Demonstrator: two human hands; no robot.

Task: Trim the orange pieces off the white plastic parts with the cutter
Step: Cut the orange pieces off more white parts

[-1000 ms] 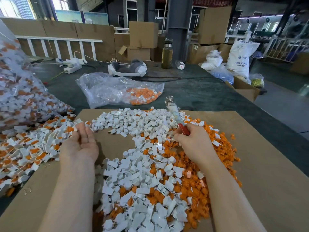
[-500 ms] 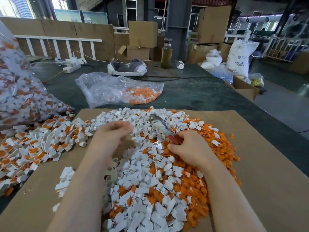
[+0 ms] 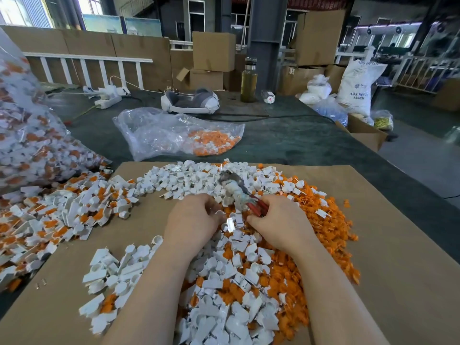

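My right hand [image 3: 278, 222] grips the red handles of the cutter [image 3: 236, 188], whose grey jaws point up and left over the pile. My left hand [image 3: 194, 217] is curled just left of it, its fingertips pinching a small white plastic part [image 3: 220, 212] close to the cutter's handles. Both hands sit over a mixed heap of white parts and orange offcuts [image 3: 236, 270]. White parts with orange pieces still attached [image 3: 49, 212] lie in a spread at the left. Loose orange offcuts [image 3: 326, 220] are thick at the right.
Everything rests on a brown cardboard sheet [image 3: 385, 270] over a dark green table. A large clear bag of parts [image 3: 25, 133] stands at the left, a smaller bag with orange pieces [image 3: 179, 135] behind the piles. A headset [image 3: 189, 102], power strip [image 3: 107, 100] and bottle [image 3: 249, 80] are farther back.
My left hand left the pile at the left and came to the middle beside the cutter. The cutter tipped down and leftward as my right hand drew nearer.
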